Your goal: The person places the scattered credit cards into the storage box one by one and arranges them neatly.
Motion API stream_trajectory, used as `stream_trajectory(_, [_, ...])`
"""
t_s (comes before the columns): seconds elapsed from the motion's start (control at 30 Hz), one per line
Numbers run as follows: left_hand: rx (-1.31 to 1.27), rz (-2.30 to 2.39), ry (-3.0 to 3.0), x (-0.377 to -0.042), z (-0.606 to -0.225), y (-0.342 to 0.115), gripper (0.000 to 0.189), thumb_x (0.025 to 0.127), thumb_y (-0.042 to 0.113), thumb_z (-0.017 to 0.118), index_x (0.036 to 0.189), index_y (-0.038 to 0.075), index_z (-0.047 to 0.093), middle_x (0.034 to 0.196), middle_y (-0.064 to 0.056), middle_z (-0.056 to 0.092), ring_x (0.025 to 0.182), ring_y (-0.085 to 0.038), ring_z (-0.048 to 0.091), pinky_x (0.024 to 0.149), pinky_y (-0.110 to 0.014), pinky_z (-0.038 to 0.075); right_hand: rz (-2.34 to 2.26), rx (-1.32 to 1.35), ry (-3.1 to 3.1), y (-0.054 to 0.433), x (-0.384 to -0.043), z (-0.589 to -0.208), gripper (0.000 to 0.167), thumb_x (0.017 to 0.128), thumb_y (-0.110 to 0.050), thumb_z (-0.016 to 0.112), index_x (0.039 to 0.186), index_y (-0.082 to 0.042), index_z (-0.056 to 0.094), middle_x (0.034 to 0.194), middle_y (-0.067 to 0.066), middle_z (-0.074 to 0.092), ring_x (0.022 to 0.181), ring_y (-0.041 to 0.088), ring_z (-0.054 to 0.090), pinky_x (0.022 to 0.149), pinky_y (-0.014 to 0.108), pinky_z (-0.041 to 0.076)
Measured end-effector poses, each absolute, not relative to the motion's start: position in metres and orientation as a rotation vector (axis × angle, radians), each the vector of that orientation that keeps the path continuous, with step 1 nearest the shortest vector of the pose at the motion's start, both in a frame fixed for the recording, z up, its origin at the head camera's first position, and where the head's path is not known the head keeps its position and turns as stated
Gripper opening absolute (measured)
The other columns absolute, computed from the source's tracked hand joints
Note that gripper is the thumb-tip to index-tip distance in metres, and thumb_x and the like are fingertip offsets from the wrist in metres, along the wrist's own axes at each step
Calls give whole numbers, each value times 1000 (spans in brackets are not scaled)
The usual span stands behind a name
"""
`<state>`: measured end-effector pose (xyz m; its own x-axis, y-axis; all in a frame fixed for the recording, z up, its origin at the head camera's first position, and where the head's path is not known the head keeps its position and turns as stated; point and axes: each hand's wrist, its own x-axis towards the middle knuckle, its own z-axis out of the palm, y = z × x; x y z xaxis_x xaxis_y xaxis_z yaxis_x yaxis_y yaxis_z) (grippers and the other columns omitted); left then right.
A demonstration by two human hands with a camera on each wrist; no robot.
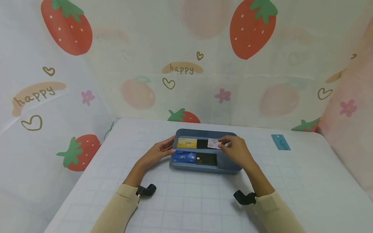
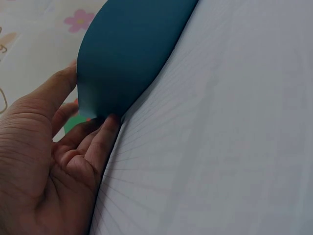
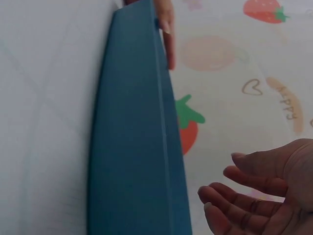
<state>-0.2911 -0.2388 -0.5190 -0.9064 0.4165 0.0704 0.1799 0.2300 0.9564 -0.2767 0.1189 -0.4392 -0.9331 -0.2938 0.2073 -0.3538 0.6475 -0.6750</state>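
Observation:
A blue-grey tray (image 1: 204,169) lies on the table. In its back row are a yellow card (image 1: 187,143), a black card (image 1: 202,144) and a pale pink patterned card (image 1: 213,143); in its front row, a blue card (image 1: 185,157) and a black VIP card (image 1: 206,159). My left hand (image 1: 161,149) grips the tray's left end, thumb at the rim, fingers low on the wall. Over the pink card hovers my right hand (image 1: 237,150), fingertips at its right part, which they hide. In the right wrist view its fingers are loosely bent with no card visible between them.
A teal VIP card (image 1: 281,142) lies alone on the table (image 1: 186,200), right of the tray. Behind and at both sides hangs a sheet (image 1: 131,64) printed with strawberries, hearts and flowers. Black cameras sit on both wrists.

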Motion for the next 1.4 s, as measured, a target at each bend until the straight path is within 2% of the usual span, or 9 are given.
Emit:
stream_trajectory(0.27, [577,1736,2303,-290,-518,-239,72,101,24,66,161,13,28,165,-9,29,147,-26,36,116,-36,34,1202,477,-2743,133,-273,-421,25,98,-14,68,120,-3,72,109,14,72,87,27,68,66,33,56])
stream_trajectory(0.47, [566,1729,2321,-290,-518,-238,73,100,27,67,161,15,29,164,-8,31,147,-24,37,116,-34,35,1175,423,-2684,151,-277,-415,25,99,-15,67,121,-3,72,114,16,71,102,36,68,75,45,61])
stream_trajectory(0.9, [570,1746,2296,-290,-517,-238,74,100,26,67,161,14,29,165,-7,30,147,-24,36,115,-31,36,1120,286,-2571,192,-279,-402,33,99,-20,69,126,-1,69,124,22,67,113,40,61,85,57,55])
stream_trajectory(1.3, [553,1740,2301,-288,-516,-237,73,100,27,67,161,15,29,165,-7,30,147,-24,36,116,-32,35,1118,244,-2485,218,-278,-395,40,98,-23,70,129,0,67,129,24,64,118,43,60,87,59,56])
stream_trajectory(1.4, [576,1732,2305,-289,-515,-236,73,101,25,66,162,13,27,165,-9,29,148,-26,35,116,-33,34,1099,208,-2482,227,-279,-396,42,98,-27,70,130,0,67,129,24,65,118,43,61,84,54,58])
